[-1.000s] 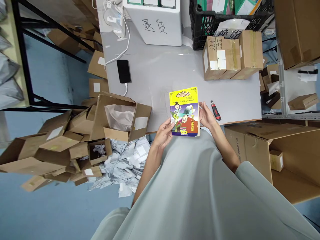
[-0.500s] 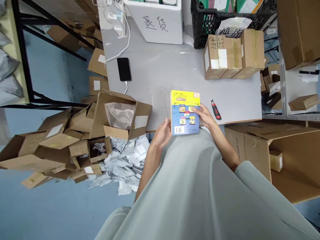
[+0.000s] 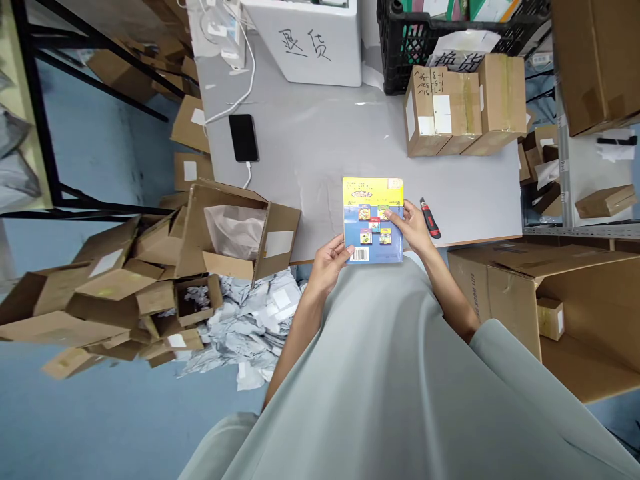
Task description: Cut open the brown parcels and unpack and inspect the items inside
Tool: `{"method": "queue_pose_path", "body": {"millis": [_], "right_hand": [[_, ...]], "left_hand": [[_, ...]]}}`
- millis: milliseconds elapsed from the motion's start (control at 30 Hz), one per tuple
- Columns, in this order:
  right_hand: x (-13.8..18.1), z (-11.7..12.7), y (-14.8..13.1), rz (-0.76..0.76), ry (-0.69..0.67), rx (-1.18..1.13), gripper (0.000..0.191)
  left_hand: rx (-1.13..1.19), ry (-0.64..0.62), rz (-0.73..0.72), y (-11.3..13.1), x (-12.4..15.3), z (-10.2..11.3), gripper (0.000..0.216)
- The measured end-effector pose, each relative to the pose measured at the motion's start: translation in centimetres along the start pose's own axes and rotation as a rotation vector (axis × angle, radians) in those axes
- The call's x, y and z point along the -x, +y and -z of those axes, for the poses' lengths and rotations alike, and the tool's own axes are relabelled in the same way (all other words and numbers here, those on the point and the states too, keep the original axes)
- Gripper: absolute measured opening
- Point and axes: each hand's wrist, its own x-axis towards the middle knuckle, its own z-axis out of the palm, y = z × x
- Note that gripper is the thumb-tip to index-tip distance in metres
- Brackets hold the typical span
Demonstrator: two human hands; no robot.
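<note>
Book (image 3: pixel 373 220), back cover up with barcode and yellow top band visible, is held above the near edge of the grey table (image 3: pixel 320 147). Left hand (image 3: pixel 331 261) grips its lower left corner, fingers curled closed on it. Right hand (image 3: pixel 412 227) clasps the right edge, fingers laid across the cover. Red utility knife (image 3: pixel 430 219) lies just beside the right hand. Black phone (image 3: pixel 243 137) rests well apart, cable attached.
</note>
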Motion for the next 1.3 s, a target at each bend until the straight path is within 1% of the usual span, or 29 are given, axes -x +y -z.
{"method": "queue_pose_path", "body": {"millis": [133, 267, 333, 400, 467, 533, 600, 667, 700, 733, 767, 833, 867, 900, 933, 1000, 1033, 1067, 1100, 1167, 1300], "right_hand": [[0.1, 0.0, -0.3, 0.031, -0.003, 0.025, 0.065], [-0.2, 0.2, 0.4, 0.032, 0.021, 0.12, 0.067], [-0.1, 0.0, 0.8, 0.02, 0.074, 0.211, 0.07], [0.2, -0.7, 1.1, 0.011, 0.11, 0.272, 0.079], [0.7, -1.8, 1.2, 0.024, 0.057, 0.246, 0.088], [1.1, -3.0, 1.2, 0.039, -0.054, 0.186, 0.085], [1.3, -3.8, 1.2, 0.014, -0.108, 0.144, 0.074], [1.2, -4.0, 1.2, -0.031, -0.083, 0.104, 0.068], [1.2, -3.8, 1.2, -0.047, -0.066, 0.07, 0.067], [1.1, -3.5, 1.1, -0.059, -0.056, 0.028, 0.067], [1.0, -3.1, 1.0, -0.07, -0.059, -0.017, 0.067], [1.0, -2.3, 0.7, -0.101, -0.077, -0.105, 0.069], [1.1, -1.9, 0.5, -0.123, -0.083, -0.142, 0.07], [1.1, -1.6, 0.4, -0.142, -0.084, -0.169, 0.071], [1.2, -1.3, 0.3, -0.157, -0.083, -0.186, 0.073], [1.2, -1.0, 0.1, -0.173, -0.085, -0.193, 0.076], [1.1, -0.9, 0.1, -0.178, -0.086, -0.188, 0.078], [1.1, -0.9, 0.0, -0.182, -0.085, -0.18, 0.079], [1.1, -0.8, 0.1, -0.184, -0.08, -0.172, 0.08], [1.0, -0.8, 0.2, -0.19, -0.066, -0.158, 0.08], [0.5, -0.4, 1.6, -0.208, -0.059, -0.129, 0.083]], "left_hand": [[-0.027, 0.022, -0.038, 0.3, 0.1, -0.2, 0.08], [-0.108, 0.04, -0.15, 0.9, 0.5, -0.9, 0.077], [-0.17, 0.077, -0.223, 1.1, 0.9, -1.5, 0.075], [-0.284, 0.157, -0.297, 1.3, 1.4, -2.3, 0.067], [-0.461, 0.249, -0.372, 1.1, 1.7, -3.1, 0.055], [-0.647, 0.285, -0.446, 0.7, 1.7, -4.0, 0.042], [-0.779, 0.235, -0.519, 0.0, 1.5, -4.8, 0.034], [-0.832, 0.134, -0.565, -0.6, 0.9, -5.3, 0.031], [-0.836, 0.104, -0.577, -0.8, 0.5, -5.3, 0.032], [-0.828, 0.111, -0.582, -1.1, 0.0, -5.1, 0.036], [-0.812, 0.16, -0.579, -1.3, -0.4, -4.7, 0.044], [-0.729, 0.343, -0.532, -1.6, -1.3, -3.3, 0.065], [-0.65, 0.413, -0.473, -1.8, -1.7, -2.4, 0.075], [-0.546, 0.429, -0.39, -1.9, -2.0, -1.6, 0.082], [-0.428, 0.383, -0.288, -2.0, -2.1, -0.8, 0.085], [-0.218, 0.197, -0.099, -2.1, -2.3, 0.4, 0.082], [-0.154, 0.109, -0.039, -2.0, -2.2, 0.7, 0.078], [-0.119, 0.05, -0.008, -1.9, -2.1, 0.8, 0.073], [-0.106, 0.022, 0.0, -1.8, -2.0, 0.8, 0.067], [-0.107, 0.02, -0.017, -1.5, -1.7, 0.4, 0.06], [-0.107, 0.066, -0.043, -1.4, -1.7, -0.5, 0.061]]}}
